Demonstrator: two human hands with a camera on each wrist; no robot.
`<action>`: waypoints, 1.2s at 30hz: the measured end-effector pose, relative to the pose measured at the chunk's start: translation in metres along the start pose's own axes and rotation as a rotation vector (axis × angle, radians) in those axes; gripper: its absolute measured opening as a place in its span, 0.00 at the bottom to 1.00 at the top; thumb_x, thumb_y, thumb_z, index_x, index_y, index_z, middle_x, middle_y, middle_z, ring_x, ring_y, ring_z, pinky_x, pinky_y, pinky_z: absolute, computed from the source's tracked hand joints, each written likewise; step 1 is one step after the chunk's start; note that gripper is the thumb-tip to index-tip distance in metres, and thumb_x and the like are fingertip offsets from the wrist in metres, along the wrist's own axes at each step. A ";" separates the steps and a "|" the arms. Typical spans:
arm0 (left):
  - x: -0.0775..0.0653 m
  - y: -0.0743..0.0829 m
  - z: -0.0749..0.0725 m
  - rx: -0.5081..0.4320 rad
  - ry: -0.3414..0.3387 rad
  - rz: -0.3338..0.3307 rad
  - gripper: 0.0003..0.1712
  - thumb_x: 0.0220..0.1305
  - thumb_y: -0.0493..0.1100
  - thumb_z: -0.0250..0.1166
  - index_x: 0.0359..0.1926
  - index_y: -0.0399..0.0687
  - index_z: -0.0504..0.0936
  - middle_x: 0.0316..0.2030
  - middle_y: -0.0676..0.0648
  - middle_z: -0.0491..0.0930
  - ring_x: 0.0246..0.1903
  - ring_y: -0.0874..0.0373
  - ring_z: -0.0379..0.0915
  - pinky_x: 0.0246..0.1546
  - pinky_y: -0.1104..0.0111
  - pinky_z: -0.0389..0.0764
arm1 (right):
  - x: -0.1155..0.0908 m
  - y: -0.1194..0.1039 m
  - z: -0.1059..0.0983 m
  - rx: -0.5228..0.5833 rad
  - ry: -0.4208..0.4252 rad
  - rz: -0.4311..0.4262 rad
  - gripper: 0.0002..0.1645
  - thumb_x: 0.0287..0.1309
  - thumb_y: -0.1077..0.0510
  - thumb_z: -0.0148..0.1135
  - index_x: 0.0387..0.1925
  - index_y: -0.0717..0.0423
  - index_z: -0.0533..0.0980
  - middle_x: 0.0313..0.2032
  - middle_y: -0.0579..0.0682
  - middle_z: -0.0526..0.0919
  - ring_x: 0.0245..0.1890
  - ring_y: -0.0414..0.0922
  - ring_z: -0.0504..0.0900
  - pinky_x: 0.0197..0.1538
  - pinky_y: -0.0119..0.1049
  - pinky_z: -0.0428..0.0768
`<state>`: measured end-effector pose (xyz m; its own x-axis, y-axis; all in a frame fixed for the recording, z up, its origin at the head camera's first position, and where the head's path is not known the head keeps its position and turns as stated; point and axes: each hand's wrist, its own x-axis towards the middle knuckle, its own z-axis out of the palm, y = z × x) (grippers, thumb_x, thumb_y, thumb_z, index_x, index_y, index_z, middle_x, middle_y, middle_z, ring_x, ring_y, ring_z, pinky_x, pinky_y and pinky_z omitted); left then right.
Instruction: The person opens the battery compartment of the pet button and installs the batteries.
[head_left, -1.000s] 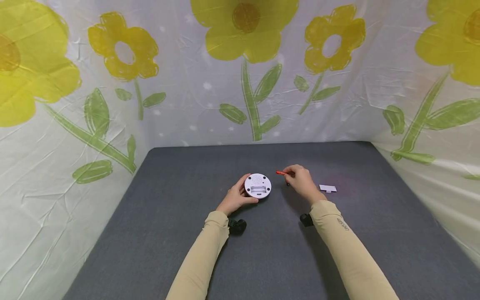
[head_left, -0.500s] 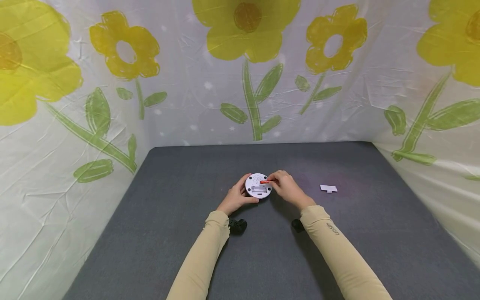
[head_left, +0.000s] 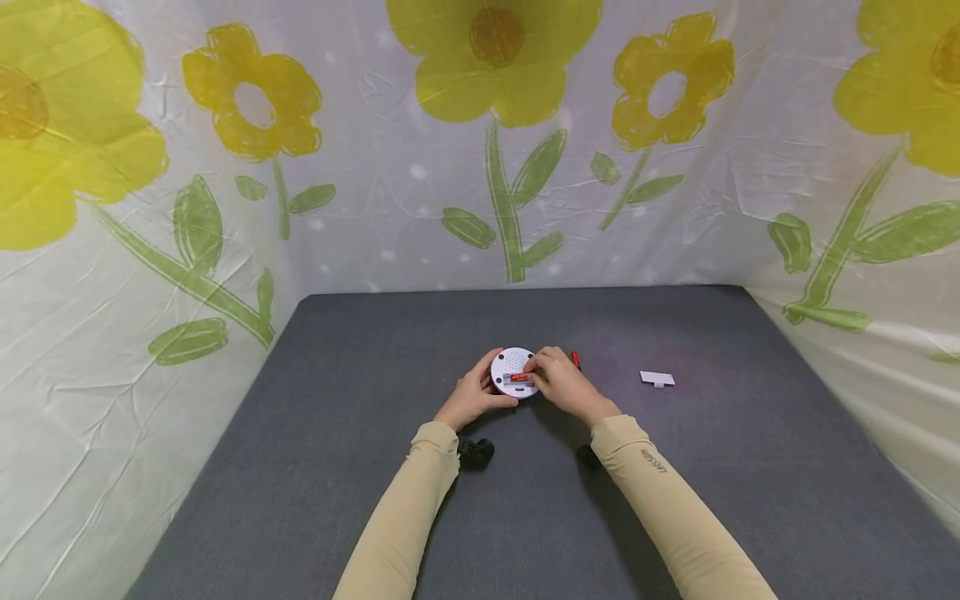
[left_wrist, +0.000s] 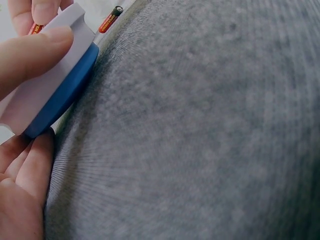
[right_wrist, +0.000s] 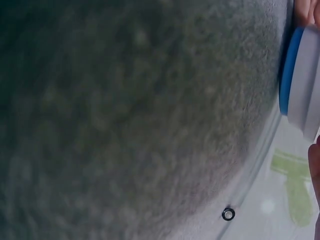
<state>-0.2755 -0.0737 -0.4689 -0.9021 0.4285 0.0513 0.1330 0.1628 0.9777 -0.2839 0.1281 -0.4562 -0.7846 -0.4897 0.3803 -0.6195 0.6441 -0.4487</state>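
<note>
My left hand (head_left: 468,402) grips a round white device (head_left: 512,360) by its left edge. Its underside faces up, showing speaker holes, dark feet and a battery compartment. The left wrist view shows the thumb over the white side of the device (left_wrist: 60,75) and fingers beneath its blue rim. My right hand (head_left: 564,385) pinches a red battery (head_left: 518,377) right at the compartment. Behind that hand, a second red and black battery (head_left: 575,359) is on the table. In the right wrist view, only the edge of the device (right_wrist: 300,80) and a few fingertips appear.
A small white battery cover (head_left: 657,378) with a tab lies to the right on the dark grey table (head_left: 525,517). Around the table hangs a pale flower-print curtain (head_left: 360,183). A black wrist camera (head_left: 476,453) sits by the left cuff.
My right hand has moved left and toward me, bringing the battery from beside the device to its compartment. The second battery has come into clear view. The left hand has stayed put.
</note>
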 end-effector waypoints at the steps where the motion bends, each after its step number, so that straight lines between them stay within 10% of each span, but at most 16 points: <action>1: 0.000 0.000 0.000 -0.003 -0.003 -0.001 0.53 0.49 0.31 0.71 0.71 0.45 0.50 0.68 0.41 0.53 0.65 0.51 0.53 0.59 0.61 0.64 | 0.000 -0.001 0.000 0.002 -0.001 0.000 0.03 0.56 0.68 0.61 0.34 0.63 0.79 0.36 0.53 0.75 0.41 0.49 0.70 0.46 0.43 0.72; 23: 0.001 -0.002 0.000 -0.016 -0.009 0.004 0.53 0.49 0.30 0.71 0.71 0.46 0.50 0.68 0.41 0.53 0.65 0.53 0.53 0.58 0.62 0.64 | 0.001 0.002 0.001 0.081 0.010 0.114 0.13 0.52 0.64 0.67 0.41 0.61 0.79 0.34 0.51 0.75 0.39 0.48 0.70 0.42 0.42 0.72; 36: 0.000 0.001 0.000 -0.018 -0.004 -0.004 0.53 0.48 0.29 0.71 0.71 0.46 0.51 0.68 0.42 0.54 0.65 0.52 0.53 0.59 0.61 0.63 | 0.002 0.012 -0.005 0.232 0.007 0.397 0.22 0.51 0.60 0.68 0.48 0.65 0.76 0.42 0.56 0.80 0.42 0.50 0.78 0.46 0.44 0.75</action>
<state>-0.2756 -0.0735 -0.4675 -0.9008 0.4317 0.0467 0.1220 0.1484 0.9814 -0.2927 0.1375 -0.4564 -0.9625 -0.2272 0.1480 -0.2614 0.6320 -0.7296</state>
